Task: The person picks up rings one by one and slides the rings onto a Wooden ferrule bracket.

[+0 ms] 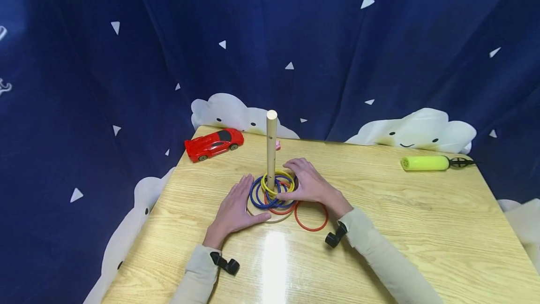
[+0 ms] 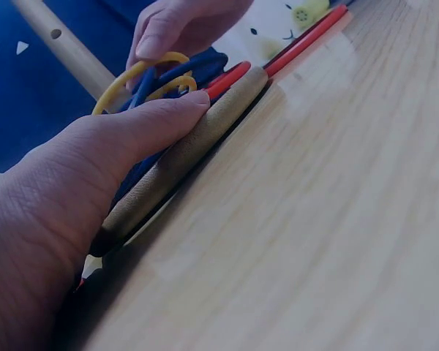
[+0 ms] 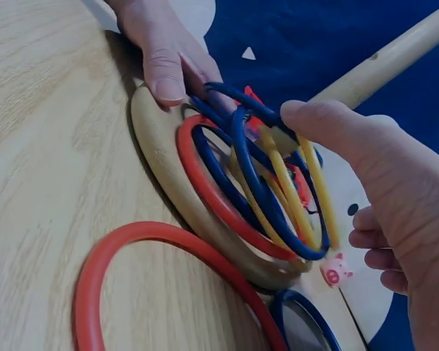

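An upright wooden peg (image 1: 271, 149) stands on a round wooden base (image 3: 157, 139). Blue, red and yellow rings lie loosely stacked around it, a yellow ring (image 3: 318, 190) uppermost and tilted. My left hand (image 1: 236, 208) rests along the base's left side, fingers extended and thumb over the front rim. To the right of the peg, my right hand (image 1: 310, 182) is spread beside the stack. Its thumb is at the top yellow ring, while the other fingers stand apart from it in the right wrist view. A red ring (image 1: 311, 230) lies flat on the table, right of the base.
A red toy car (image 1: 214, 144) is at the table's back left. A yellow-green pump-like cylinder (image 1: 425, 163) lies at the back right. Behind the peg is a small pink pig figure (image 3: 336, 270). A blue ring (image 3: 307, 303) lies beside the base. A dark blue curtain (image 1: 320, 36) hangs behind.
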`<state>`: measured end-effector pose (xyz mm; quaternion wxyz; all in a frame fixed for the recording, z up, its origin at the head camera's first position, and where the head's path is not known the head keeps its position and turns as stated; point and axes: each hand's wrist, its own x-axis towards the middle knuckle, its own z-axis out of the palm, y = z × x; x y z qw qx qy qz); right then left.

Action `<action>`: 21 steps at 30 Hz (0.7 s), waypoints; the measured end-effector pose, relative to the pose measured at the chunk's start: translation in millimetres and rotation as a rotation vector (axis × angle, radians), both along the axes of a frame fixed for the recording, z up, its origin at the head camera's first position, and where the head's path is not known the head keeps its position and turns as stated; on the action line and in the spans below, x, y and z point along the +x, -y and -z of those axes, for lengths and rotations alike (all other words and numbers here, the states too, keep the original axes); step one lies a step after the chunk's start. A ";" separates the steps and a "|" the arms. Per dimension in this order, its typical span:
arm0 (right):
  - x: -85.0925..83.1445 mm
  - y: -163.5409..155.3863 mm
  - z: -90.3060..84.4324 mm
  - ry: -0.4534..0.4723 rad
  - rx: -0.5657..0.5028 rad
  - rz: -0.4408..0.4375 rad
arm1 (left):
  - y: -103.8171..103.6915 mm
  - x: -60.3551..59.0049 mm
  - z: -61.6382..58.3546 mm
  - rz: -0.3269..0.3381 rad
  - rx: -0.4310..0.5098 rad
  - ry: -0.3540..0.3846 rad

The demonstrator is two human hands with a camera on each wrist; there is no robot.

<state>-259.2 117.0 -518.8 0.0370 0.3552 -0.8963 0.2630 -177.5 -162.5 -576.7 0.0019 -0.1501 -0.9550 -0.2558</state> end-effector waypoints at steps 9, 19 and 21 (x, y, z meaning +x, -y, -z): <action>1.9 -31.3 2.6 0.011 -0.059 0.079 | 0.3 -1.2 -1.3 -0.007 0.019 0.001; 2.7 -60.7 30.8 0.022 -0.052 0.155 | 1.6 0.1 -3.4 0.002 0.017 0.020; 3.3 -63.1 35.4 0.041 -0.048 0.170 | 1.4 0.3 -4.4 0.006 0.023 0.017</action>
